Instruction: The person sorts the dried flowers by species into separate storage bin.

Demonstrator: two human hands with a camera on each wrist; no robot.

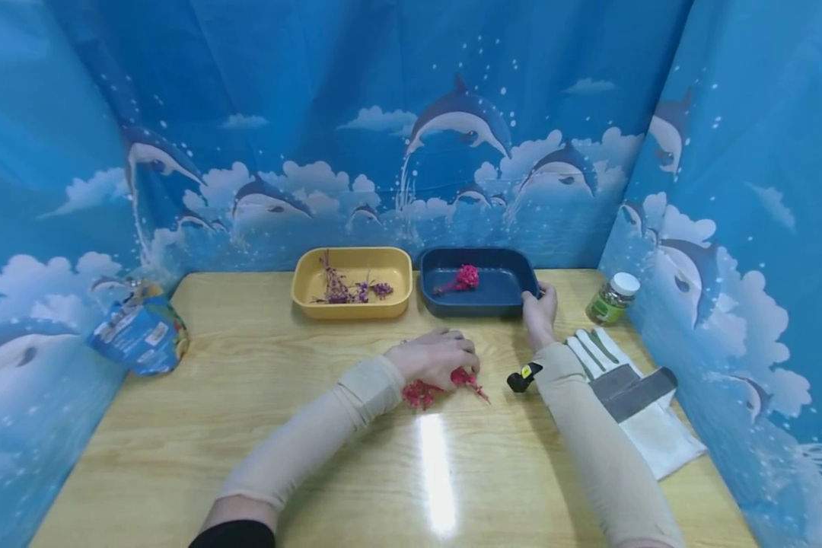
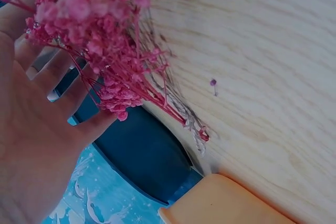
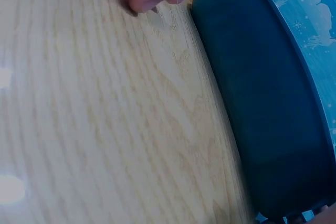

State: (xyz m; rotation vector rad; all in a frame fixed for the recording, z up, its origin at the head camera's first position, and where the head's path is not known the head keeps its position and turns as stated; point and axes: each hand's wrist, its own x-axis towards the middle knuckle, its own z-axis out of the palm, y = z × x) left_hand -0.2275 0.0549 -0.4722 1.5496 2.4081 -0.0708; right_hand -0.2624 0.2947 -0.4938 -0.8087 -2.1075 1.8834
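Pink flowers [image 1: 421, 393] are near mid wood tbl [image 1: 301, 464], under L hand [image 1: 438, 358]. Navy tray [image 1: 476, 310] at back, R hand [image 1: 541, 313] gripping its R end w/ thumb & fingers. Yellow tray [image 1: 349, 311] just beside it, to L. White/grey glove [image 1: 657, 445] near R edge; blue bag [image 1: 140, 336] far L. L hand's fingers touch pink flowers; can't tell if clenched on them. Jar [image 1: 612, 299] w/ white lid near glove. Purple sprigs [image 1: 336, 289] in yellow tray; 1 pink sprig [image 1: 467, 277] in navy tray. Tiny purple bit [image 2: 213, 83] on tbl.
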